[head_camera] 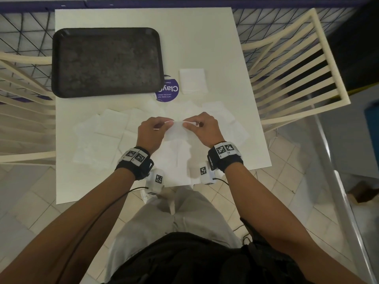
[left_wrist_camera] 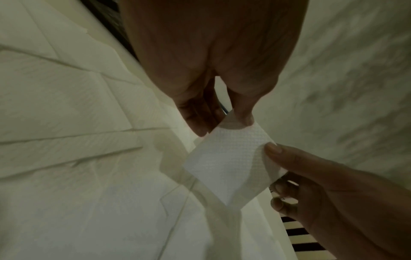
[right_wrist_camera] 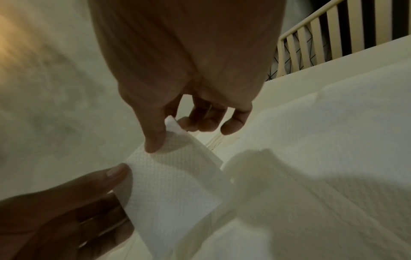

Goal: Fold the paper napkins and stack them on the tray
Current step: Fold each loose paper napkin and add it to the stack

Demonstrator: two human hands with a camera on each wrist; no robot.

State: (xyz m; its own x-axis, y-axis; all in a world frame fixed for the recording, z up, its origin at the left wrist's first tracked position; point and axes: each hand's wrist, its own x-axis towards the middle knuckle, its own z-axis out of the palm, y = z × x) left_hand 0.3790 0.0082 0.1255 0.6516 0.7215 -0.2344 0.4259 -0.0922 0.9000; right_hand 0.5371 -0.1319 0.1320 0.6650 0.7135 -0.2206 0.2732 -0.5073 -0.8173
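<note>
Left hand (head_camera: 151, 132) and right hand (head_camera: 202, 128) pinch a napkin's (head_camera: 178, 131) top edge above the loose napkins (head_camera: 106, 130); tray (head_camera: 59, 64) well apart.

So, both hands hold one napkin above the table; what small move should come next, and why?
Probably lower the napkin and press its fold flat. The left hand and right hand pinch its top edge in the air, and the tray holds nothing yet.

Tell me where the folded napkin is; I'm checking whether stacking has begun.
In the head view, the folded napkin lies on the table, just right of the black tray, beside the purple sticker.
</note>
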